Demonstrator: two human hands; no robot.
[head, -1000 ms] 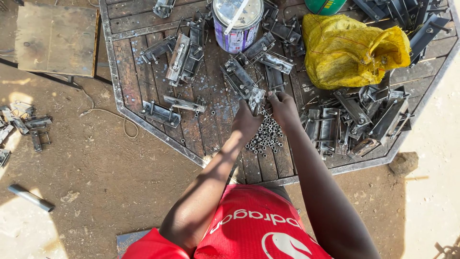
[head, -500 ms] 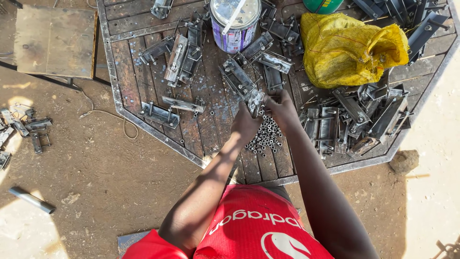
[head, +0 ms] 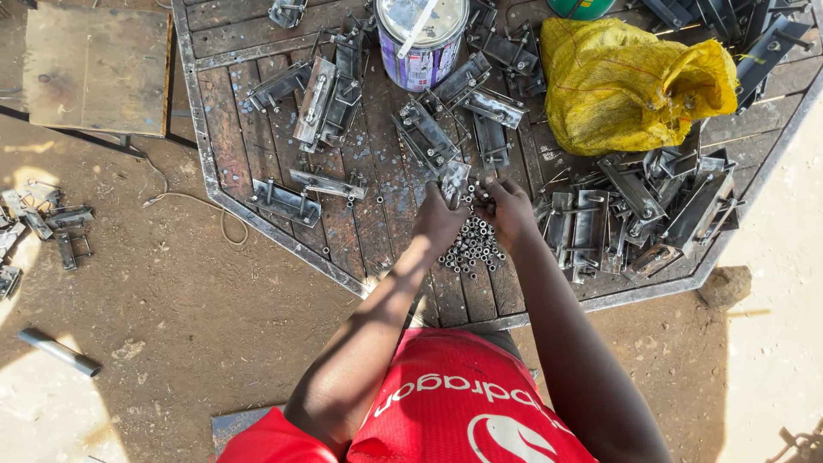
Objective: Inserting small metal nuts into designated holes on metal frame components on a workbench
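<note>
Little has shifted since the earlier frame: both hands stay together over the nut pile, the small part between them barely turned.

Octagonal wooden-plank surface [head: 257, 111] with steel rim, on dirt ground. Crumpled yellow plastic sack [head: 630, 86] at upper right. Purple paint tin [head: 420, 39] with a stick across its top, upper centre. Heaps of grey steel latch brackets [head: 643, 214] right of the hands; more lie scattered upper left.

Left hand [head: 439, 219] and right hand [head: 510, 210] are close together, fingers curled, pinching a small grey steel bracket piece [head: 454, 180] between them. Pile of small steel nuts [head: 471, 244] lies just below, on the planks.
</note>
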